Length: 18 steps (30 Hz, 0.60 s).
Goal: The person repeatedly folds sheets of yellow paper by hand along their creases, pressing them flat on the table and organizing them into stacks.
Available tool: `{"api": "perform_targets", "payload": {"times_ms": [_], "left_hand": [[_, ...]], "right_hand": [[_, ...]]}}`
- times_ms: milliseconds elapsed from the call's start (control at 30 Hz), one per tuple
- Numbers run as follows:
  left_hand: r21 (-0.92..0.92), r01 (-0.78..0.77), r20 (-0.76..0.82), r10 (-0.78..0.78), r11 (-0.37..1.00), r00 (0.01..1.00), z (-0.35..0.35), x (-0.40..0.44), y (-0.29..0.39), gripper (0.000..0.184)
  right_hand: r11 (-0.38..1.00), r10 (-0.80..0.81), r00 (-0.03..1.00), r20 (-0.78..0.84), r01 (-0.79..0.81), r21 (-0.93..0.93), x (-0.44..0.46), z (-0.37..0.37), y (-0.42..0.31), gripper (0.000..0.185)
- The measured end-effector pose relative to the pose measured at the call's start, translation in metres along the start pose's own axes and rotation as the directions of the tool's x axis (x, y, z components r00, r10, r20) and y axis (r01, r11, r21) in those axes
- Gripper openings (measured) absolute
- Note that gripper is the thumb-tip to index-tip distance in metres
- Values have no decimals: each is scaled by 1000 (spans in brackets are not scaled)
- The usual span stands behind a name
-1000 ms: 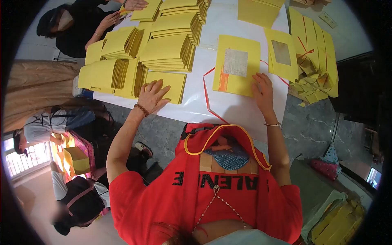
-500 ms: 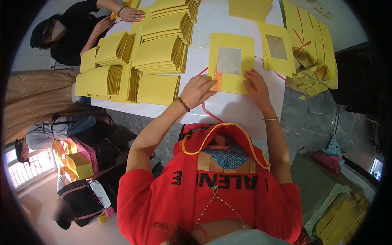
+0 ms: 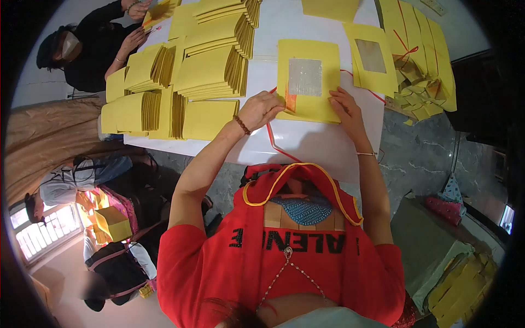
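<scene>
L & R hands at near edge of yellow windowed sheet [image 3: 313, 112], near part of desk [image 3: 262, 71].
Nearest: red ribbon [image 3: 273, 143] trails to desk's near rim; prob. best left flat, clear of fingers. L hand [image 3: 263, 111]: fingers look pinched on sheet's near-left corner, by orange strip [image 3: 291, 103]. R hand [image 3: 346, 106]: fingers at near-right edge, can't tell if gripping. I'd hold both sides level w/ light, even pressure, no push on clear window [image 3: 305, 77] beyond. Farther: 2nd windowed sheet [image 3: 371, 56] just right, so edges might catch; yellow stacks [image 3: 208, 74] left.
</scene>
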<state>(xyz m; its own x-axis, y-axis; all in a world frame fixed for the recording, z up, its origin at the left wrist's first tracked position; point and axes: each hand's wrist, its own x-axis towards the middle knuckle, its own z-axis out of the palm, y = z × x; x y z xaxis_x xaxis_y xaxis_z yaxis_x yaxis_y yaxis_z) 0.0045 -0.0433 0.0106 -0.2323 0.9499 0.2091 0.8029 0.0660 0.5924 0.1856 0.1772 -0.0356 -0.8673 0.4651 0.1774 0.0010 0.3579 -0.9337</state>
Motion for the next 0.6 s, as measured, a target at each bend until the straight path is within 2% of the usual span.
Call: {"api": "perform_targets", "payload": {"times_ms": [133, 200, 300, 600], "left_hand": [[-2, 20, -66, -20, 1000, 998, 4, -1, -1, 12], [-48, 60, -56, -63, 997, 996, 4, -1, -1, 12], [-80, 53, -73, -59, 995, 996, 6, -1, -4, 13], [-99, 18, -77, -25, 995, 997, 7, -1, -8, 11]], "right_hand": [[1000, 8, 1000, 23, -8, 6, 1, -2, 0, 20], [994, 33, 999, 28, -36, 104, 1, -3, 1, 25], [991, 35, 998, 46, -41, 128, 0, -5, -1, 29], [996, -9, 996, 94, 1, 85, -1, -6, 6, 31]]}}
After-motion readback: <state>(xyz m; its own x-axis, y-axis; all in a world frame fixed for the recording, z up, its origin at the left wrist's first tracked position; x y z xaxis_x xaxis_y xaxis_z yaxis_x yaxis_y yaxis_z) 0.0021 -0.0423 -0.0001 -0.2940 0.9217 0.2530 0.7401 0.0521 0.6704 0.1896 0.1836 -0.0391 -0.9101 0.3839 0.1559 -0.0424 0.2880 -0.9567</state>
